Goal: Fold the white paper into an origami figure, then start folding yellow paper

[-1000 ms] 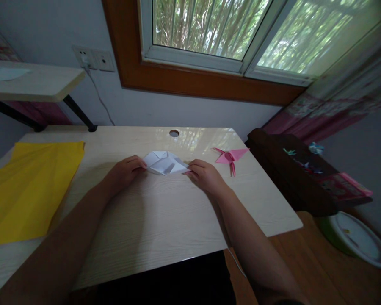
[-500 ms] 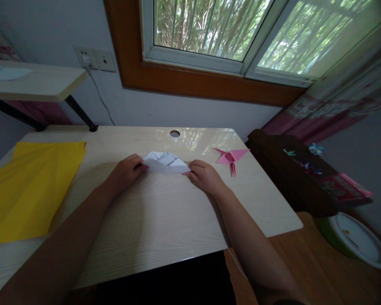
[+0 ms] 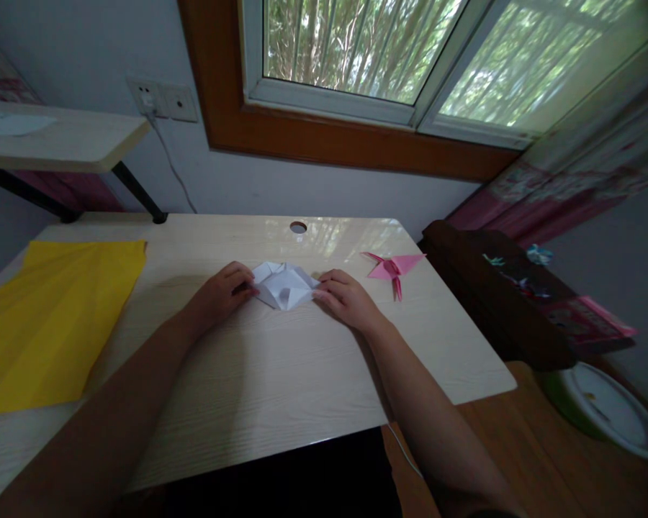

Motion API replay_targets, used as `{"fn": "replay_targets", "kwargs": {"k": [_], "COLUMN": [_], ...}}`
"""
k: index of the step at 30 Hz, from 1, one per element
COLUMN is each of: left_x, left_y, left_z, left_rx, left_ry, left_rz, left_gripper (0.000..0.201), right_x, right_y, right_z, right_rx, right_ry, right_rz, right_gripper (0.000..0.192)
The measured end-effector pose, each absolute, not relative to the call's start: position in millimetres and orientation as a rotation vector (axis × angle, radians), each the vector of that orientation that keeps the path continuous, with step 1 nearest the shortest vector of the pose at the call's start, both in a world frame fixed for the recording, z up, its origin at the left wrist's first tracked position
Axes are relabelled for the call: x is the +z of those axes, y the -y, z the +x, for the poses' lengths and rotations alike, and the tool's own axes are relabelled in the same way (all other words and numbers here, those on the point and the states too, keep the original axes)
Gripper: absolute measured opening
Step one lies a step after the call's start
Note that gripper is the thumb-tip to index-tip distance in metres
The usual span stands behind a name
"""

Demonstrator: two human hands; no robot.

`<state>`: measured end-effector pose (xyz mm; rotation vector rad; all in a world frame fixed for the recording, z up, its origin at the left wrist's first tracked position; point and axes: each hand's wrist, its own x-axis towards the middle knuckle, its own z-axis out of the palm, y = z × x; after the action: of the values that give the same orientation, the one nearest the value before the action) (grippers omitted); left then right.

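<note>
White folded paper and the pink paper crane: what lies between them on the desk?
Only the right hand, gripping the white folded paper; beyond it, bare desk until the pink paper crane.

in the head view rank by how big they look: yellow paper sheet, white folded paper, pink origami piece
1. yellow paper sheet, by far the largest, though it lies nearer the camera
2. white folded paper, between both hands
3. pink origami piece, only slightly smaller, so nearly level

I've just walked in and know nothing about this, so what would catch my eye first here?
Most likely the white folded paper in the middle of the pale wooden desk, pinched at its two sides by the left hand and the right hand. Next, the big yellow sheet lying flat at the desk's left edge, and the small pink folded paper figure just right of the hands.
</note>
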<state>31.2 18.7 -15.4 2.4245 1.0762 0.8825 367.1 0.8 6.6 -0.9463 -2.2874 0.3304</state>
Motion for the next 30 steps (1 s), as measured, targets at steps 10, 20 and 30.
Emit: {"fn": "replay_targets", "kwargs": {"k": [10, 20, 30], "left_x": [-14, -21, -15], "left_y": [-17, -17, -15], "left_z": [27, 27, 32], "left_rx": [0.986, 0.905, 0.633], "left_ry": [-1.111, -1.028, -1.286], "left_rz": [2.356, 2.285, 2.386], "left_gripper": [0.021, 0.085, 0.097], "right_x": [13, 6, 3], "right_y": [2, 2, -7], "right_z": [372, 380, 385], "right_rx": [0.346, 0.426, 0.503], "right_ry": [2.218, 2.031, 2.277], "right_rz": [-0.901, -1.081, -0.984], "right_gripper": [0.015, 0.026, 0.023]}}
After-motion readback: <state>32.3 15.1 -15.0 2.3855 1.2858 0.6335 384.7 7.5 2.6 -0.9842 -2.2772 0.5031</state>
